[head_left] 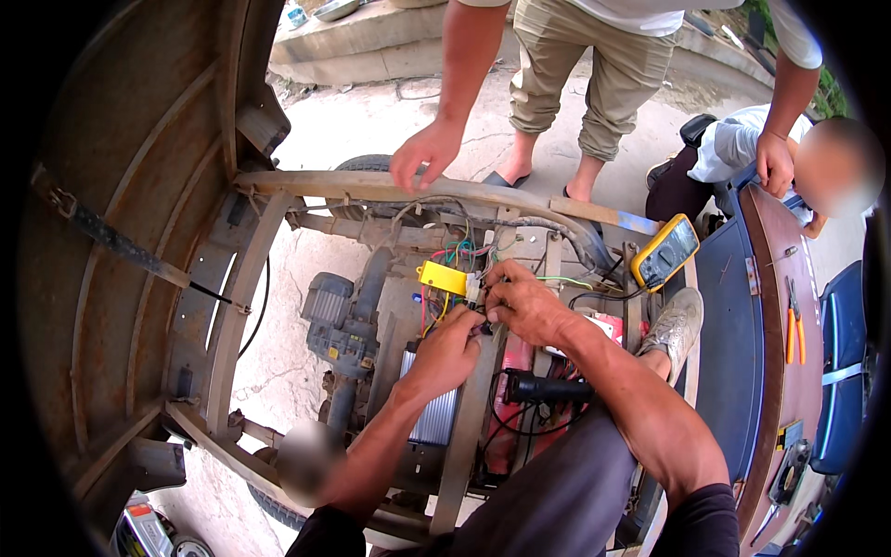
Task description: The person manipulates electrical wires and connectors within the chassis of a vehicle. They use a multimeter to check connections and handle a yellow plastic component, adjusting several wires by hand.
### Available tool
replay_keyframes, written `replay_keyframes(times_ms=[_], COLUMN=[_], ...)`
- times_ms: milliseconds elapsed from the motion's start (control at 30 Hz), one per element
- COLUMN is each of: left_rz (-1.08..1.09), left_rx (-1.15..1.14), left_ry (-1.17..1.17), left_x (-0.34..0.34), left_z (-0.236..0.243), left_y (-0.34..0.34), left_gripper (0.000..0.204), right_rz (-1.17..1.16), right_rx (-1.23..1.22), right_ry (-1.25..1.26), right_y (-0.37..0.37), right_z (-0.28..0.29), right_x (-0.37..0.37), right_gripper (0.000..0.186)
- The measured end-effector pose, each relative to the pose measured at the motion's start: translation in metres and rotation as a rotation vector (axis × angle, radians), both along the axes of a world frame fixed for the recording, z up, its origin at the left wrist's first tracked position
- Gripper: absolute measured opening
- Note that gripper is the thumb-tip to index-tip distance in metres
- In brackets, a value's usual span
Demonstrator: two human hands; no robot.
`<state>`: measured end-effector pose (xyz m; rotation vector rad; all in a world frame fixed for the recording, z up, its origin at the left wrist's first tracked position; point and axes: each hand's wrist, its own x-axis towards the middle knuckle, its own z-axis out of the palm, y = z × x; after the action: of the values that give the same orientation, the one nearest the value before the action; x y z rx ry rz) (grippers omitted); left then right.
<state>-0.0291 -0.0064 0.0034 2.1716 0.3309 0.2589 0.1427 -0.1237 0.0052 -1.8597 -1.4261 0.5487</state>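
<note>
The left hand [449, 348] and right hand [531, 303], both narrowed, pinch 1 small dark connector [484, 328] near the yellow box [442, 278]; likely light, stiff and fragile, it is best held by its body.

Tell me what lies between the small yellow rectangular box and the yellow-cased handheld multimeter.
In the head view, the person's right hand, a thin green wire and a dark cable bundle lie between the yellow box and the multimeter.
</note>
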Motion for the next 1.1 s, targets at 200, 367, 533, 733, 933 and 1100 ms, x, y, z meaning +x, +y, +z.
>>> replay_keyframes(times_ms=[200, 367, 533, 733, 933, 1100], left_rz=[0.135, 0.212, 0.196, 0.229, 0.316, 0.316], left_rx=[0.158, 0.006, -0.048, -0.086, -0.257, -0.237], left_ry=[-0.043, -0.149, -0.182, -0.082, -0.022, -0.062], left_x=[0.0, -0.005, -0.004, -0.002, 0.003, 0.005], left_z=[-0.011, -0.018, -0.014, -0.003, -0.013, 0.0], left_y=[-0.006, -0.006, -0.003, -0.003, -0.004, -0.005], left_gripper=[0.023, 0.02, 0.011, 0.009, 0.006, 0.006], right_rz=[0.017, 0.018, 0.028, 0.063, 0.074, 0.021], right_rx=[-0.042, -0.039, -0.086, -0.097, -0.116, -0.123], right_ry=[0.079, 0.085, 0.077, 0.059, 0.054, 0.106], right_y=[0.001, 0.0, -0.001, 0.001, 0.001, 0.0], right_z=[-0.001, 0.0, 0.006, 0.006, 0.003, 0.003], right_x=[-0.001, -0.001, -0.002, -0.004, -0.004, -0.007], right_gripper=[0.014, 0.015, 0.015, 0.016, 0.018, 0.017])
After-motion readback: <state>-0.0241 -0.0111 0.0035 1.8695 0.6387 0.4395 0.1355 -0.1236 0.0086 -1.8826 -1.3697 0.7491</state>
